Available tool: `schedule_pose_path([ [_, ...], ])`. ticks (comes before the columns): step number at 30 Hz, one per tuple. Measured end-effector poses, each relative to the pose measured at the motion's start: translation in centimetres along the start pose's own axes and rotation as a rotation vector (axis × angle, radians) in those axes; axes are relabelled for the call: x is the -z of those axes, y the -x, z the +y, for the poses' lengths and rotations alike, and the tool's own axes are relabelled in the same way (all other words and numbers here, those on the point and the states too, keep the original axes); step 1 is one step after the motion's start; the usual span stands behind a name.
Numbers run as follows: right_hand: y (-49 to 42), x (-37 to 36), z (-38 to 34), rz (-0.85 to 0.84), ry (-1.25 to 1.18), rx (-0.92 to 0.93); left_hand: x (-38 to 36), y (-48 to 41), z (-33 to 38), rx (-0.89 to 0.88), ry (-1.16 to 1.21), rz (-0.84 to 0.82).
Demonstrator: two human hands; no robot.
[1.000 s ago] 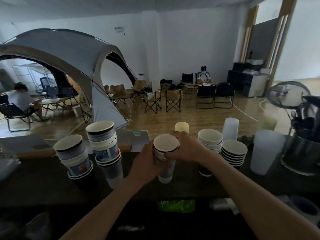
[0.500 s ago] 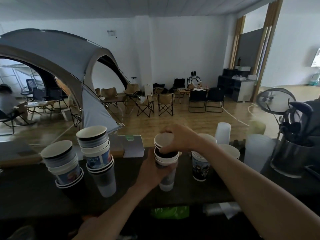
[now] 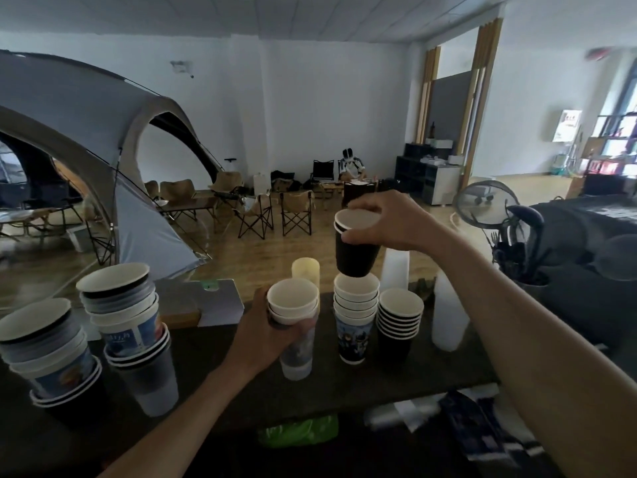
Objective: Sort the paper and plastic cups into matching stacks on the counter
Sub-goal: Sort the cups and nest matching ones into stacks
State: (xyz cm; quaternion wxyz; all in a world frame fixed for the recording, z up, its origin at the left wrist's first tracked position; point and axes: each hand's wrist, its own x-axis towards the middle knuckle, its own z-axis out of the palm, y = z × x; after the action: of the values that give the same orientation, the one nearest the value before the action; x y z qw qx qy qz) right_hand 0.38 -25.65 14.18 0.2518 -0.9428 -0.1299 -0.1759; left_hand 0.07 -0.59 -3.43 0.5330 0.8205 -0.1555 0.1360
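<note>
Dark counter [image 3: 213, 360] carries a mixed stack of white paper cups in a clear plastic cup [image 3: 293, 301], gripped mid-counter by the left hand [image 3: 265, 336]. Black paper cups [image 3: 356, 260], apparently two nested, have been lifted off it. They are pinched at the rim by the right hand [image 3: 389, 222] above the printed paper-cup stack [image 3: 356, 305] near the far edge. The matching black-cup stack [image 3: 400, 326] stands just beside, so placement seems imminent.

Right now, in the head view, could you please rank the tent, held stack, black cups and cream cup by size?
1. tent
2. stack in left hand and black cups in right hand: alike
3. cream cup, partly hidden
</note>
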Motion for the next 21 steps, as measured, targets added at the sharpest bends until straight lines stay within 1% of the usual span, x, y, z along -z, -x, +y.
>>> schedule_pose_path([
  [5, 2.2, 0.9, 5.6, 0.05, 0.11, -0.182, -1.3, 0.0, -0.5, 0.002, 0.002, -0.027],
  [8, 3.3, -0.1, 8.1, -0.029, 0.093, -0.255, -2.1, 0.2, -0.7, 0.012, 0.034, -0.03],
  [12, 4.2, -2.6, 9.9, -0.128, 0.039, -0.291, -3.0, 0.0, -0.7, 0.004, 0.023, -0.04],
  [17, 4.8, -4.0, 11.1, -0.253, 0.089, -0.301, -3.5, 0.6, -0.6, 0.058, 0.019, -0.058],
  [19, 4.2, -3.1, 9.9, -0.197, 0.144, -0.241, -3.3, 0.7, -0.8, 0.077, 0.014, -0.065],
  [21, 3.8, -2.4, 6.8, -0.083, 0.17, -0.133, -3.2, 0.8, -1.0, 0.098, 0.01, -0.079],
])
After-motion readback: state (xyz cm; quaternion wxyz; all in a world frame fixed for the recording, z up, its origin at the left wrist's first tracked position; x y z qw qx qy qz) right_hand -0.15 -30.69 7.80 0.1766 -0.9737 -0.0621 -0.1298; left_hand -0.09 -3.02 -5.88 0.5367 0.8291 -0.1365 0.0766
